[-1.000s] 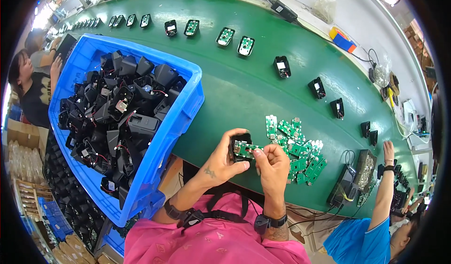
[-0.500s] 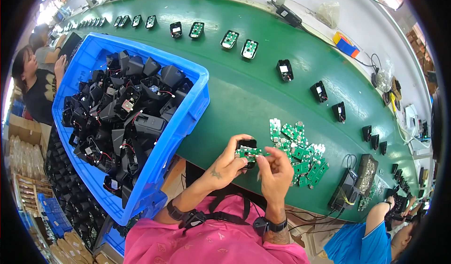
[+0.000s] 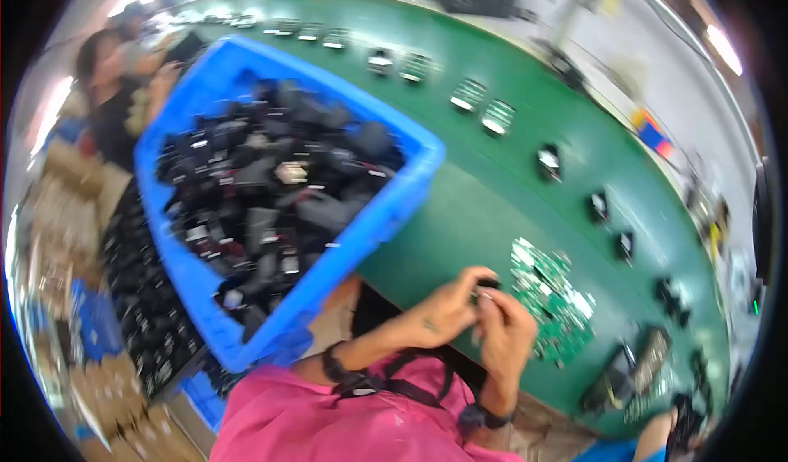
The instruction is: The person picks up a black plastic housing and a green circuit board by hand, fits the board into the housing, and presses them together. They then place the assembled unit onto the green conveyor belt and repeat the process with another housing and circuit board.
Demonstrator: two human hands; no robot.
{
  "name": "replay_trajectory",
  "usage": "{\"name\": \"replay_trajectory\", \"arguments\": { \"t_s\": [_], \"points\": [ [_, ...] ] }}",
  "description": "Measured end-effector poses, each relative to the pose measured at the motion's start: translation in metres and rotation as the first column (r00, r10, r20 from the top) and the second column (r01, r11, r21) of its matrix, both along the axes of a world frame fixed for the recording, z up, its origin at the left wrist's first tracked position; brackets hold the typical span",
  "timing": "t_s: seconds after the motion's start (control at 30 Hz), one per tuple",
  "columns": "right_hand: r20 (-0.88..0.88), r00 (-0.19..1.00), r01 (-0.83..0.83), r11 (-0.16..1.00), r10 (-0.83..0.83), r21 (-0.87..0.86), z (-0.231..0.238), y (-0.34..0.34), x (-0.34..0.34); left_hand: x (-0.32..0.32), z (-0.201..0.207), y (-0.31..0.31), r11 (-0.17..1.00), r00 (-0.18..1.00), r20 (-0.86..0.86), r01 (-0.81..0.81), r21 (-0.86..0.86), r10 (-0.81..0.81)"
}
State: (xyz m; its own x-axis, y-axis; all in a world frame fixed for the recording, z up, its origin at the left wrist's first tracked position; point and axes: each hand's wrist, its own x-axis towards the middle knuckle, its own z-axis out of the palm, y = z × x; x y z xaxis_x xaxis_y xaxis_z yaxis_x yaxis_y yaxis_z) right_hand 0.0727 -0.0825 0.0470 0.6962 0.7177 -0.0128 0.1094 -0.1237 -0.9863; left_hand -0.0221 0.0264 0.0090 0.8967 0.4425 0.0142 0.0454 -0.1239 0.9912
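In front of my body, at the table's near edge, my left hand (image 3: 450, 306) is closed around a small black plastic housing (image 3: 487, 283), which shows only in part. My right hand (image 3: 506, 327) meets it there, its thumb and fingers pinched together against the housing. Whatever lies between those fingertips is hidden and smeared by motion. Just to the right of my hands, a pile of green circuit boards (image 3: 548, 298) lies on the green table (image 3: 476, 207).
A large blue bin (image 3: 427, 162) full of black housings (image 3: 271, 174) stands at left. Along the table runs a row of housings, some holding green boards (image 3: 498, 117). A dark power box (image 3: 609, 384) sits at lower right. Another person (image 3: 111, 92) works at far left; a blue sleeve shows at lower right.
The whole view has swung and blurred, shifting the scene rightward in the picture. My hands have come closer together, and the green board seen on the housing before is now hidden.
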Motion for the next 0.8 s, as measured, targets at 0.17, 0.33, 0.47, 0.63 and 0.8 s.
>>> {"name": "replay_trajectory", "arguments": {
  "t_s": [0.17,0.33,0.47,0.63,0.8],
  "points": [
    [-0.076,0.995,0.061,0.998,-0.063,-0.029,-0.022,-0.008,0.000,0.012,-0.014,-0.010,0.997,0.995,0.090,0.039,-0.068,-0.033],
    [0.646,0.764,0.094,0.987,0.011,-0.128,-0.003,0.001,0.001,0.004,0.010,0.006,0.996,0.997,-0.011,-0.078,0.031,0.078],
    [0.440,0.862,-0.225,0.968,0.252,-0.115,0.024,0.009,0.013,-0.015,0.034,0.023,0.989,0.996,0.008,-0.091,0.118,0.091],
    [0.390,0.862,-0.285,0.945,0.325,-0.159,0.032,-0.004,0.033,-0.007,0.050,0.023,0.982,0.993,-0.052,0.110,0.153,-0.103],
    [0.360,0.849,-0.343,0.922,0.387,-0.182,0.032,-0.012,0.035,-0.011,0.058,0.021,0.954,0.985,-0.078,0.167,0.249,-0.152]
  ]
}}
